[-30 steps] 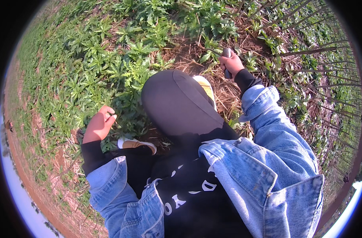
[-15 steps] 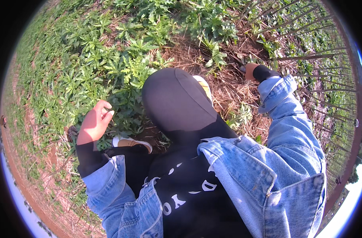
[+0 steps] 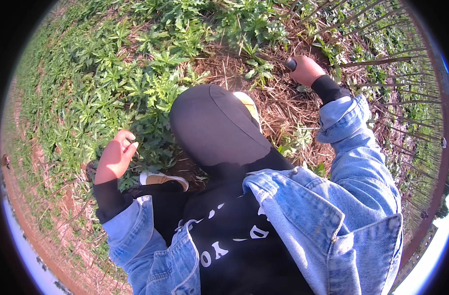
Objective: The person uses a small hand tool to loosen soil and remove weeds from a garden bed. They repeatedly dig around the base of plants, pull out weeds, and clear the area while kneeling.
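My right hand (image 3: 307, 70) is closed round the dark handle (image 3: 291, 64) of a hand tool, at the upper right. From the handle a thin, brownish length seems to run left, low over the soil and weeds; its shape is too blurred to name. Leafy green weeds (image 3: 261, 69) stand just left of the tool. My left hand (image 3: 115, 158) hangs at the left beside my leg, above low leaves. Its fingers are loosely bent, with the thumb apart from them, and nothing shows in it.
My bent knee (image 3: 214, 123) fills the middle, with a shoe (image 3: 248, 105) beyond it and another shoe (image 3: 163, 180) at left. Dry straw (image 3: 283, 105) covers the brown soil. Dense weeds (image 3: 101, 73) spread left; thin bare stems (image 3: 382, 61) stand along the right.
My right hand has lifted off the straw and shifted slightly left, bringing the tool's handle into clearer view. My left hand has barely moved.
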Available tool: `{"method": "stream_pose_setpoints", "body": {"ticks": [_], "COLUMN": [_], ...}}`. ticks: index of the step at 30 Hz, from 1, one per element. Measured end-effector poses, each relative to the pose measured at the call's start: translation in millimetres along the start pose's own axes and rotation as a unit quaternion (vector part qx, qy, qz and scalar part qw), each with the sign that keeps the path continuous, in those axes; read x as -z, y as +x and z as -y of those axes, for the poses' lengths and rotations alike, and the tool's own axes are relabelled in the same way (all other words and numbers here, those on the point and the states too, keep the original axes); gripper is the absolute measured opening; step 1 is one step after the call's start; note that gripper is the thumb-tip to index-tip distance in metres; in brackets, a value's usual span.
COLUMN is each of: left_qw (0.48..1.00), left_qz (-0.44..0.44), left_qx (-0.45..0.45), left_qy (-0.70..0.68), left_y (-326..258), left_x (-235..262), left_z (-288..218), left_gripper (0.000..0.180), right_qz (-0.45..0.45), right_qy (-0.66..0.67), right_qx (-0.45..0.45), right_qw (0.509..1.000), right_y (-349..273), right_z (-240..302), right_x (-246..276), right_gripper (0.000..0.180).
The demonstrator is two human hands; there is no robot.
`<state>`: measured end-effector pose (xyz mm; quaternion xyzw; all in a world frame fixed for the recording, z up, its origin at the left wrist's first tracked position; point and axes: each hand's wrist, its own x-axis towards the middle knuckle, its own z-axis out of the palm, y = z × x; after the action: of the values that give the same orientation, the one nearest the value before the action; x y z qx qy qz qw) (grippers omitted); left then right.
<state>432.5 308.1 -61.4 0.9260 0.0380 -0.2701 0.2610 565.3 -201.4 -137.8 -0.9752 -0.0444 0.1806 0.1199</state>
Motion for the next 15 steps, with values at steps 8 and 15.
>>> {"method": "stream_pose_setpoints", "body": {"ticks": [8,15], "left_qw": [1.0,1.0], "left_qz": [-0.015,-0.009], "left_qx": [0.012,0.005], "left_qy": [-0.001,-0.001], "left_y": [-3,1], "left_x": [-2,-1], "left_z": [10,9], "left_gripper": [0.021,0.023], "right_qz": [0.064,0.109], "right_qy": [-0.129,-0.224], "right_qx": [0.088,0.06], "right_qw": [0.986,0.967], "right_y": [55,64], "right_z": [56,17], "right_x": [-57,-60], "right_gripper": [0.02,0.018]}}
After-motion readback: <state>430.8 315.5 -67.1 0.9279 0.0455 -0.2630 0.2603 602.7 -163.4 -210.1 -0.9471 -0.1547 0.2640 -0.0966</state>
